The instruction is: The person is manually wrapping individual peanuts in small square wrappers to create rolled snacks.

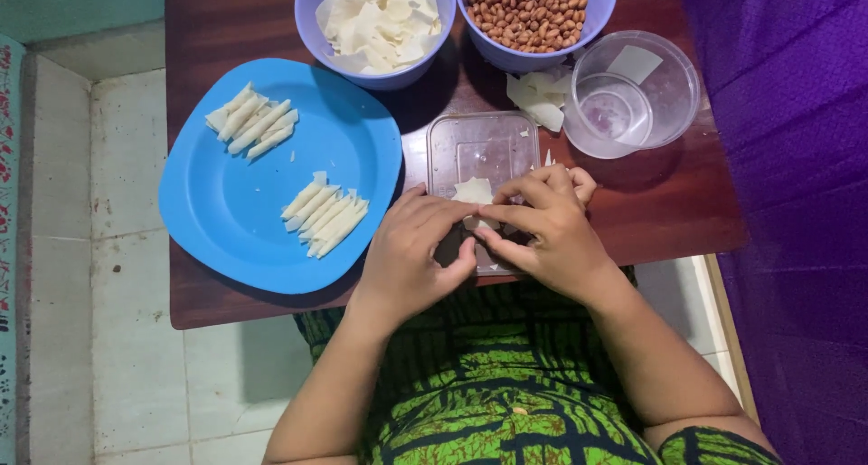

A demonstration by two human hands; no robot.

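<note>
Both hands meet over a clear flat lid point(475, 148) on the brown table point(235, 31). My left hand point(411, 252) and my right hand point(547, 225) pinch a small white dough wrapper point(473, 194) between their fingertips. Part of the wrapper is hidden under the fingers. To the left lies a blue plate point(235, 203) carrying two groups of rolled white dough sticks, one group point(251, 121) at the far side and the other point(325, 214) nearer my left hand.
At the table's far edge stand a purple bowl of flat wrappers point(375, 22) and a purple bowl of peanuts point(529, 13). A clear round container point(633, 94) sits at right, loose wrappers point(538, 99) beside it. Purple cloth point(796, 203) hangs right; tiled floor lies left.
</note>
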